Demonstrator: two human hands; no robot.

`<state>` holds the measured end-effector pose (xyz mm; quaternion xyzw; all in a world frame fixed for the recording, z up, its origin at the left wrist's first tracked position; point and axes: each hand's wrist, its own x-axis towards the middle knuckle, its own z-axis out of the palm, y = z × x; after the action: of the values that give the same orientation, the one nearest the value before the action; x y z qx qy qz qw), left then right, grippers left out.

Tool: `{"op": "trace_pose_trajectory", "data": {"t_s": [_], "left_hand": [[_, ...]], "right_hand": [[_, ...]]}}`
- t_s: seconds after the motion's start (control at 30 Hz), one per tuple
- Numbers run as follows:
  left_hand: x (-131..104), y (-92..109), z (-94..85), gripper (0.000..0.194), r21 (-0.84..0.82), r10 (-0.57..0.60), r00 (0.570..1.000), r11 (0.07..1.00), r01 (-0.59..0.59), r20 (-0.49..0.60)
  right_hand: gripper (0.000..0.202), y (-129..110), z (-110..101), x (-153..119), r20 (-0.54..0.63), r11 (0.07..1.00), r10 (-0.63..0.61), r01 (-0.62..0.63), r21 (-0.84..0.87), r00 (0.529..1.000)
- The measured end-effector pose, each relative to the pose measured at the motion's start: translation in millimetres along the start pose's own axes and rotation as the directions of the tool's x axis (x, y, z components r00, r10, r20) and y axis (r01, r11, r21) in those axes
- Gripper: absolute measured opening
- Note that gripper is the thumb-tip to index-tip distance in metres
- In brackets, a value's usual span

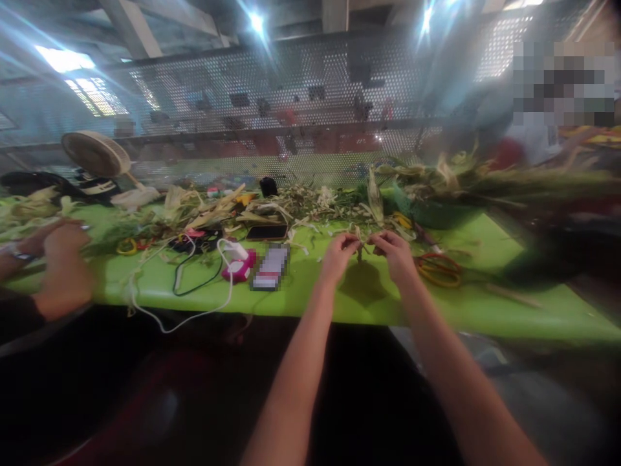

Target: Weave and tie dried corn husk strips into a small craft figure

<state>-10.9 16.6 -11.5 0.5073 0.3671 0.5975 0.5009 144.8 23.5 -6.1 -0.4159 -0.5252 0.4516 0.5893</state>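
Note:
Above the green table (301, 301), my left hand (339, 254) and my right hand (392, 254) face each other a few centimetres apart. Fingers and thumbs of both are pinched on one small corn husk piece (359, 238), pale on top with a darker bit hanging below. Its exact shape is too blurred to tell. Right of my right hand lie scissors (439, 268) with orange-red and yellow handles. Behind the hands stands an upright corn husk (374, 197) among a heap of husk scraps (320, 202).
Left of my hands are a phone with a lit screen (272, 266), a dark phone (266, 232), a pink power strip (240, 266) and a looping white cable (194, 316). A co-worker's hands (65, 243) rest far left, near a fan (97, 154). A green basin (431, 210) holds plant stalks.

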Motion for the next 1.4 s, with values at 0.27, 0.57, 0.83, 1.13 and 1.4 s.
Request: {"op": "trace_pose_trajectory", "data": {"t_s": [0.27, 0.57, 0.83, 1.13, 1.4], "left_hand": [[-3, 3, 3.5, 0.023, -0.325, -0.101, 0.995, 0.941, 0.095, -0.004], [1, -2, -1.6, 0.031, -0.234, -0.126, 0.992, 0.965, 0.118, -0.018], [-3, 2, -0.1, 0.034, -0.197, -0.182, 0.983, 0.964, 0.181, 0.014], [1, -2, -2.1, 0.025, -0.249, -0.152, 0.985, 0.96, 0.129, -0.079], [-3, 2, -1.4, 0.033, -0.216, -0.185, 0.983, 0.96, 0.177, -0.018]], "right_hand": [[0.026, 9, 4, 0, 0.073, 0.983, 0.095, -0.105, 0.149, 0.993], [0.032, 3, 0, 0, 0.082, 0.988, 0.101, -0.11, 0.109, 0.992], [0.024, 9, -2, 3, 0.043, 0.99, 0.037, -0.042, 0.133, 0.998], [0.018, 6, 6, -2, 0.073, 0.99, 0.033, -0.043, 0.136, 0.997], [0.016, 5, 9, -4, 0.066, 0.994, 0.032, -0.038, 0.098, 0.997]]}}
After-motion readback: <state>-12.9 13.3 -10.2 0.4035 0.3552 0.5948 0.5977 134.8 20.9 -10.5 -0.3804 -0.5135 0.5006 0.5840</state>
